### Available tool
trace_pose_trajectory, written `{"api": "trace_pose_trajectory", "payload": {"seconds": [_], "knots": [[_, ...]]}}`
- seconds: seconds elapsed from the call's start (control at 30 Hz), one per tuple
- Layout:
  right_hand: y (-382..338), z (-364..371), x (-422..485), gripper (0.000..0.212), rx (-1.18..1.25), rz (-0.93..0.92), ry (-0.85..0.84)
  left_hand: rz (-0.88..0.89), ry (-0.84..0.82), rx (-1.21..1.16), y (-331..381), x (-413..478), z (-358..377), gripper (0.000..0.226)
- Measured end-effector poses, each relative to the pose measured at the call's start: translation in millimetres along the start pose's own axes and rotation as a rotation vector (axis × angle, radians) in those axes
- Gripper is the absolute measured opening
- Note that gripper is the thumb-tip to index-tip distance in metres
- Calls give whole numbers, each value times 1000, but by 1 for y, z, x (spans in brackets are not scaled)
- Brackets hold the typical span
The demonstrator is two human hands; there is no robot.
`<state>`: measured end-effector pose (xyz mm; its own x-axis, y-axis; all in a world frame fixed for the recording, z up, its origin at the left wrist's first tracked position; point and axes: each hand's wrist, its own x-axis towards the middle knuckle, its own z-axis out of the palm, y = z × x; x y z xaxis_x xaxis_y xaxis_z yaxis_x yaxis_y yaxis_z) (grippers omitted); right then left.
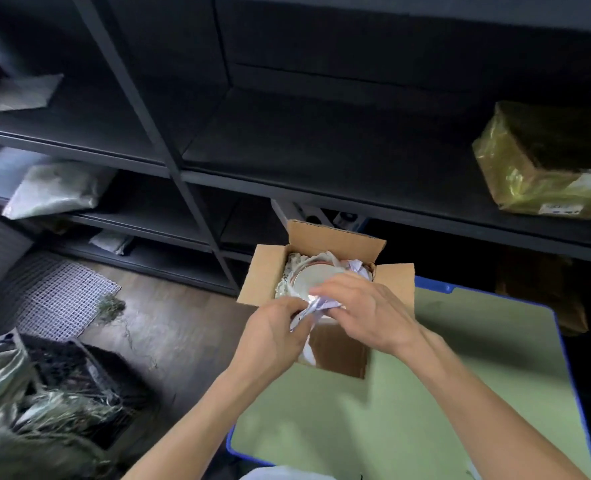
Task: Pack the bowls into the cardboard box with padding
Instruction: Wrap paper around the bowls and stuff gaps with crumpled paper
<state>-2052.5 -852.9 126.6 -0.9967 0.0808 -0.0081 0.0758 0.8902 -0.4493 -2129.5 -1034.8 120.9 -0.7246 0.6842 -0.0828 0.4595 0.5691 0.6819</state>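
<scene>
An open cardboard box (335,355) stands on the far left corner of a green table (425,393). Inside it a white bowl (313,277) lies on crumpled white paper padding (349,263) that lines the walls. Over the box's near side, my left hand (270,334) and my right hand (366,313) both pinch a crumpled sheet of white paper (316,306) between them. The paper hangs down along the box's front wall. My hands hide the near part of the bowl.
Dark metal shelving (183,174) rises behind the box, with a yellow-wrapped parcel (543,161) at right and pale bags (58,188) at left. On the wooden floor at left lie a white grid mat (58,296) and a black crate (65,372) with straw-like filler.
</scene>
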Motion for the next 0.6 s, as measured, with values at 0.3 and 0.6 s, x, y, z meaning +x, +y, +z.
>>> {"api": "trace_pose_trajectory", "payload": {"seconds": [0.3,0.6], "knots": [[-14,28,35,62,26,193,-35,-292,193,-116,-49,39,-32,17],[-10,43,52,55,-38,131,78,-208,207,-98,-30,59,-9,22]]}}
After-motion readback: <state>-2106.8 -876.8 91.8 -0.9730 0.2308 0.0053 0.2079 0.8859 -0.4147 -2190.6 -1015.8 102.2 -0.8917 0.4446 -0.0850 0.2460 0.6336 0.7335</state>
